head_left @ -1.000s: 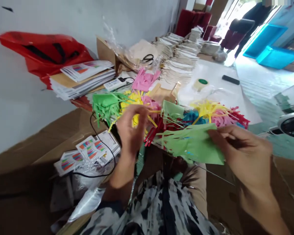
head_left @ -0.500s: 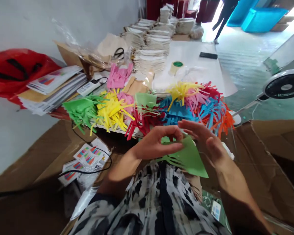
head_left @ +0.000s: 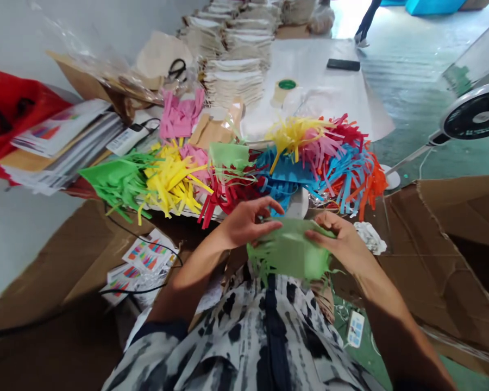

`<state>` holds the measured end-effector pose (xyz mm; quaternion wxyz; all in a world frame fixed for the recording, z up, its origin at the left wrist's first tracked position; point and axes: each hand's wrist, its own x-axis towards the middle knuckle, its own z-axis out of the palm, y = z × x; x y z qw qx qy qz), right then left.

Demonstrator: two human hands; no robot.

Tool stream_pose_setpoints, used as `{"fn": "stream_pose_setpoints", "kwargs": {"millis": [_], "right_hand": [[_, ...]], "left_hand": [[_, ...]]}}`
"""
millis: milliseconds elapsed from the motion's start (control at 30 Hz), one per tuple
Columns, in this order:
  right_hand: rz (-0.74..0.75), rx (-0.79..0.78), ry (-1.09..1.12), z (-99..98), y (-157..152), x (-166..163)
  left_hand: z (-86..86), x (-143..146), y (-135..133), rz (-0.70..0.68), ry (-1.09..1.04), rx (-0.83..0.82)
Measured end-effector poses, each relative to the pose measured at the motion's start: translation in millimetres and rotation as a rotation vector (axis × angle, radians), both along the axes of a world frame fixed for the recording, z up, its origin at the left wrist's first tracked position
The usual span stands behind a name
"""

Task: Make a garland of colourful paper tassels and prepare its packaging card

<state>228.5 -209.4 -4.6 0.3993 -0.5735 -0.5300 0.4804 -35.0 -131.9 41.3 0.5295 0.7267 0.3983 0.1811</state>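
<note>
A light green sheet of fringed tissue paper (head_left: 295, 244) is stretched between my hands in front of my body, its cut strips hanging at both sides. My left hand (head_left: 250, 222) pinches the upper left edge between thumb and fingers. At the upper right edge, my right hand (head_left: 336, 236) is closed on the same sheet. Just beyond, along the table's near edge, lie fringed paper bundles: green (head_left: 118, 176), yellow (head_left: 175, 176), red (head_left: 232, 193), blue (head_left: 287, 165) and orange (head_left: 375, 179). Another light green piece (head_left: 229, 156) rests on the red one.
Stacks of off-white folded material (head_left: 236, 81) fill the table's back. A tape roll (head_left: 286, 87), black scissors (head_left: 177, 69) and a dark flat object (head_left: 343, 64) lie nearer. A fan (head_left: 476, 117) stands right; cardboard boxes (head_left: 424, 233) flank me. A person's leg (head_left: 367, 24) shows far off.
My right hand, open and apart from the green paper before, now grips its right side. The sheet has gone from hanging at a slant to spread level between both hands. My view has tilted down.
</note>
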Motion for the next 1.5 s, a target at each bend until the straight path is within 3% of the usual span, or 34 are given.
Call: {"fn": "stream_pose_setpoints", "kwargs": {"millis": [133,200,267,333,433,533,667,800,967,1133,1233,1367,1500], "right_hand": [[-0.144,0.147,-0.335,-21.7,29.0,5.3],[-0.161,0.132,-0.458,-26.1,35.3,4.8],[-0.17,0.114,-0.577,-25.7,36.5,3.1],[-0.171,0.106,-0.715,-21.4,33.5,1.9],[-0.16,0.224,-0.945,-10.5,19.8,2.0],[-0.049,0.442,-1.034,-2.3,-4.0,1.5],[0.189,0.459,-1.08,-11.9,-30.9,0.3],[0.155,0.442,-1.122,-25.4,-33.5,7.9],[0.191,0.413,-0.999,-12.4,-22.7,13.3],[0.186,0.543,-1.048,-6.8,-22.8,7.1],[0.155,0.464,-0.997,-10.5,-23.7,9.0],[0.082,0.32,-0.869,-12.8,-17.1,13.8],[0.006,0.246,-0.877,-14.3,-5.4,10.4]], "left_hand": [[-13.4,3.0,10.9,0.372,0.322,0.74],[-26.2,12.0,0.9,0.31,0.257,0.961],[-44.2,25.1,-15.8,0.016,0.117,1.035],[-64.9,38.5,-32.1,-0.162,0.116,1.013],[-90.1,52.2,-44.9,-0.13,0.174,0.985],[-98.3,56.4,-44.7,-0.078,0.211,0.994],[-90.8,54.8,-40.1,-0.075,0.224,1.053],[-77.3,47.0,-34.0,-0.103,0.236,1.075],[-60.5,35.0,-22.8,-0.204,0.259,0.942],[-66.0,31.1,-19.5,-0.194,0.261,0.988],[-71.2,29.1,-19.1,-0.187,0.215,0.928],[-68.3,28.1,-17.8,-0.047,0.202,0.713],[-63.9,34.4,-17.5,0.134,0.28,0.646]]}}
